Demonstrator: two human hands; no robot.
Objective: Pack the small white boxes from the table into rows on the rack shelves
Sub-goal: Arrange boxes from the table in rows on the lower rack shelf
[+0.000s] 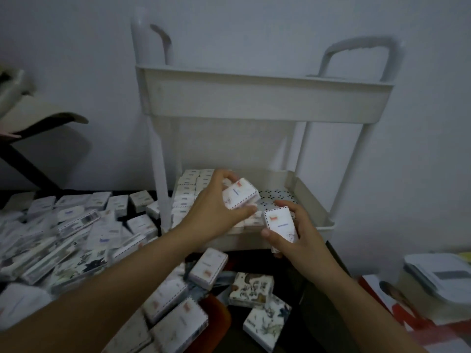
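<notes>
A person reaches both bare arms forward over a dark table (316, 289) toward a cream plastic rack (265, 98) that stands against a pale wall. The left hand (216, 215) grasps a small white box (240, 193) with a red-and-blue striped edge, thumb under it and fingers curled over its far side, holding it tilted above the lower shelf (313, 200). The right hand (300, 235) grips a second white box (280, 224) upright, fingers wrapped round its right side and thumb on its lower left corner, just at the shelf's front edge. On the left half of that lower shelf, rows of white boxes (190, 189) already stand packed tight together; the right half shows its bare dotted floor. The upper shelf (265, 80) sits above, its inside hidden from here. A loose heap of white boxes (76, 230) covers the table to the left, and more boxes (209, 267) lie scattered in front of the rack, some with patterned faces. A white device (441, 273) sits at the far right.
</notes>
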